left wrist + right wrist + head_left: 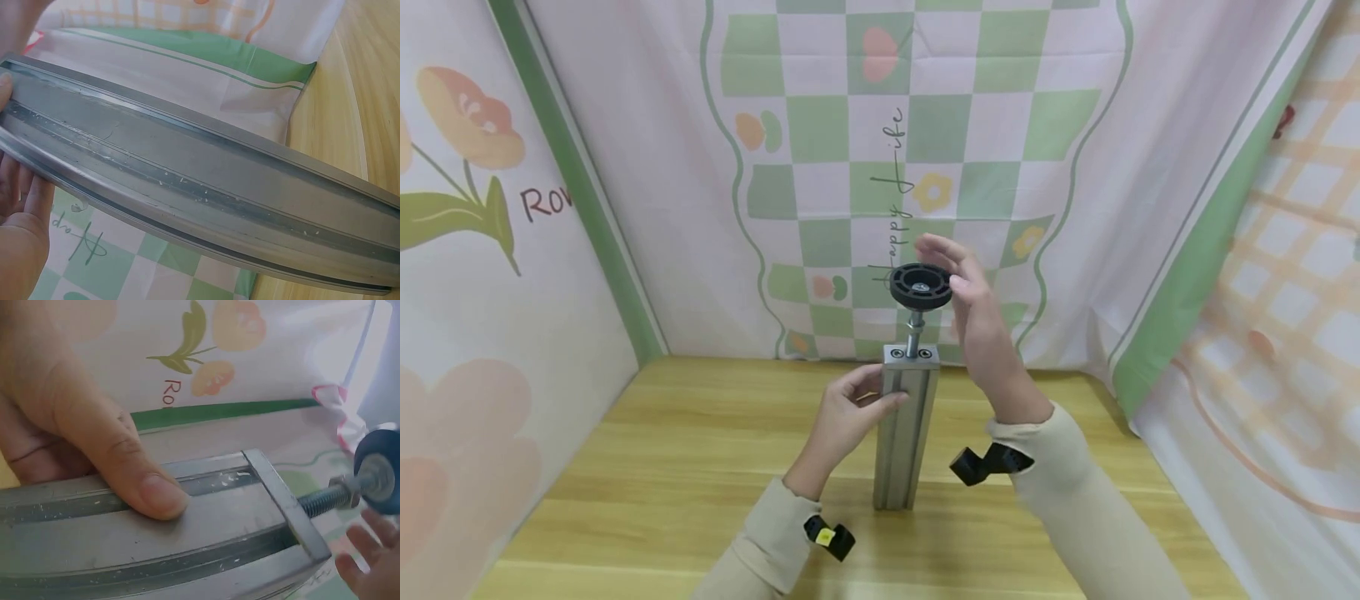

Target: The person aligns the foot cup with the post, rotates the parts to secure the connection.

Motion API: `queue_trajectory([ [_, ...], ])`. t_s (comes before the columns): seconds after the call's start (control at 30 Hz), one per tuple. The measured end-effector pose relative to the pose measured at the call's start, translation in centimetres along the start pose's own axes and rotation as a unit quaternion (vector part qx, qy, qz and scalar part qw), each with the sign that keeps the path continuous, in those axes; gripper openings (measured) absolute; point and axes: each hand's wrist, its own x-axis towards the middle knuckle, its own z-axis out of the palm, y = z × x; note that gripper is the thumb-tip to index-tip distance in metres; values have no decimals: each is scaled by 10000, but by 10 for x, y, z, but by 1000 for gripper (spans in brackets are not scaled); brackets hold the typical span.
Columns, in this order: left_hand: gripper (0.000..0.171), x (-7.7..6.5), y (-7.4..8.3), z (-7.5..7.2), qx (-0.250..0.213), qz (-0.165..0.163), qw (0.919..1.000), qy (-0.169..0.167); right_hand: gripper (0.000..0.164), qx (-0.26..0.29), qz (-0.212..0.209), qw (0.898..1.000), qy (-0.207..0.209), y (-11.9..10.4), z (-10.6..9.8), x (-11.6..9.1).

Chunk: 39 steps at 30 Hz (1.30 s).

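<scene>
An aluminium profile (904, 437) stands upright on the wooden table, with lengthwise grooves in its sides. Its end plate (917, 357) carries two screws. From that plate rises a threaded rod (325, 503) with a nut on it, topped by a round black levelling foot (922, 298). My left hand (850, 412) grips the profile just below the plate, thumb across the front and fingers round the back. My right hand (981, 329) is at the foot's right rim, fingertips against its edge, other fingers loosely extended behind. In the left wrist view the grooved side (206, 169) fills the middle.
Wood-grain tabletop (647, 467) surrounds the profile's base. Behind it hangs a green-and-white checked cloth (880, 125), with patterned cloths at the left (467, 317) and right (1292, 333). Small black devices sit on the left (838, 542) and right (970, 467) sleeve cuffs.
</scene>
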Motion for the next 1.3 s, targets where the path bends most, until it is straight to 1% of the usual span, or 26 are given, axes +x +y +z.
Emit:
queue_trajectory([
  [0.07, 36, 0, 0, 0, -10, -8, 10000, 15, 54, 593, 97, 9975, -370, 3, -2, 4],
  [0.13, 37, 0, 1, 0, -8, 0, 10000, 36, 56, 1112, 181, 9916, -632, 6, -5, 6],
  [0.27, 37, -1, 2, 1, 25, 17, 10000, 65, 56, 1871, 402, 9780, -825, 14, -8, 7],
  [0.37, 36, -1, 2, 1, 43, 30, 10000, 59, 55, 2157, 476, 9715, -860, 18, -9, 7],
  [0.47, 36, -1, 2, 0, 3, 46, 10000, 26, 53, 2231, 504, 9695, -882, 18, -9, 8],
  [0.57, 37, -2, 3, 0, -41, 49, 10000, 14, 51, 2176, 515, 9707, -880, 17, -9, 8],
  [0.7, 37, -2, 2, 0, -41, 62, 10000, 18, 45, 2086, 448, 9739, -772, 18, -9, 8],
  [0.83, 36, -2, 1, 0, -25, 117, 9999, 9, 35, 1853, 370, 9807, -507, 19, -7, 4],
  [0.9, 36, -2, 1, 0, -23, 149, 9999, 13, 31, 1669, 298, 9850, -308, 20, -6, 2],
  [1.03, 35, -2, 1, 0, 8, 148, 9999, 29, 25, 1210, -35, 9925, 142, 22, -3, -2],
  [1.13, 35, -2, 1, 0, 8, 121, 9999, 27, 22, 829, -316, 9950, 454, 22, 0, -5],
  [1.23, 35, -2, 2, 0, 2, 90, 10000, 1, 21, 328, -656, 9948, 700, 22, 3, -8],
  [1.3, 35, -2, 2, -1, 7, 78, 10000, -18, 23, -75, -934, 9920, 851, 21, 5, -8],
])
